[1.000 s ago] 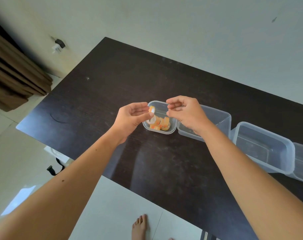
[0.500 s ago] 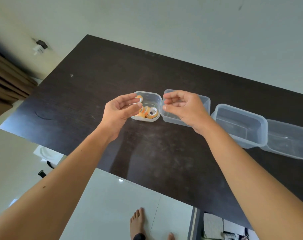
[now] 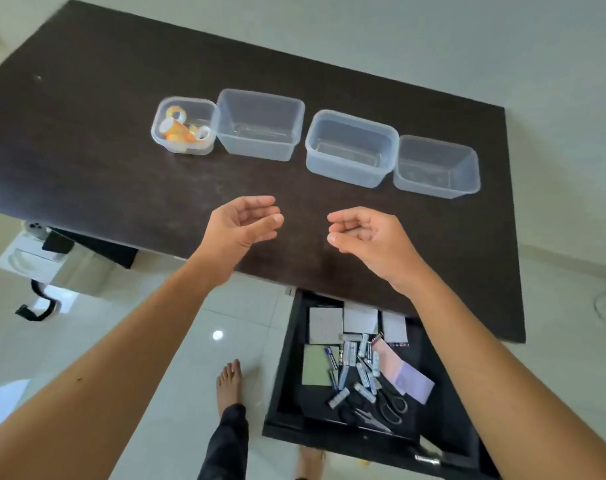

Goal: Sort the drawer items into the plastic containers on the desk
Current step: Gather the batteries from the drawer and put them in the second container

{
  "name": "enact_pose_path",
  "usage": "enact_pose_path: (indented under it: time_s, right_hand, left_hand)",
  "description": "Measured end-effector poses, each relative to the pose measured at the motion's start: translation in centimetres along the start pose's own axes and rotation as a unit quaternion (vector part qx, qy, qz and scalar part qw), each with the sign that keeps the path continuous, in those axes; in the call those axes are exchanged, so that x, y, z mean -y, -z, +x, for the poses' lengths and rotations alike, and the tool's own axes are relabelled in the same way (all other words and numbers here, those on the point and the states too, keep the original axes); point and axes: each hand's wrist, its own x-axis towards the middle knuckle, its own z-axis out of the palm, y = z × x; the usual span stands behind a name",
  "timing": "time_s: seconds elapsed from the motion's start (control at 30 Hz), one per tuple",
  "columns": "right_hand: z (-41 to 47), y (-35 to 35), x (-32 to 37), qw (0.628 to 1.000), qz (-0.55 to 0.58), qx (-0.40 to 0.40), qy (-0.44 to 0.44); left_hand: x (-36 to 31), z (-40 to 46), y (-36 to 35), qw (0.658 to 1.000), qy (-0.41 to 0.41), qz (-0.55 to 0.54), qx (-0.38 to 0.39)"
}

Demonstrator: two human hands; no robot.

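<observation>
Several clear plastic containers stand in a row on the dark desk (image 3: 87, 140). The small leftmost container (image 3: 159, 133) holds orange and white tape rolls (image 3: 177, 128). The three larger ones (image 3: 260, 98) (image 3: 351, 121) (image 3: 436, 145) look bare inside. My left hand (image 3: 241, 225) and my right hand (image 3: 367, 237) hover over the desk's near edge, fingers loosely curled, holding nothing. Below them the black drawer (image 3: 284, 375) is pulled out, with batteries (image 3: 358, 365), scissors (image 3: 381, 410) and note pads (image 3: 325, 323) inside.
Coloured paper slips (image 3: 410, 377) lie at the drawer's right side. My bare foot (image 3: 228, 382) stands on the white tiled floor left of the drawer. A white appliance with a black cable (image 3: 35, 254) sits on the floor under the desk's left end.
Both hands have pulled back from the small tape container toward the near desk edge, and the left hand no longer holds a tape roll. The view has tilted down, showing the drawer.
</observation>
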Motion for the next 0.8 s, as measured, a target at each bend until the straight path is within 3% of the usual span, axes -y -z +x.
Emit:
enact_pose_path:
  time_s: [0.2,0.4,0.8]
  right_hand:
    - [-8.6,3.2,-8.4,0.999,-0.004,0.022,-0.05]
    - [-13.5,4.1,-16.5,0.993,-0.011,-0.002,-0.121]
    - [-14.1,-0.7,-25.2,0.984,-0.074,-0.081,-0.143]
  left_hand:
    - [7.9,-6.6,-6.6,0.998,0.031,0.058,0.021]
    - [13.8,-9.4,-8.4,0.992,0.073,0.092,0.041]
    - [21.8,-10.7,-10.1,0.978,0.155,0.114,0.08]
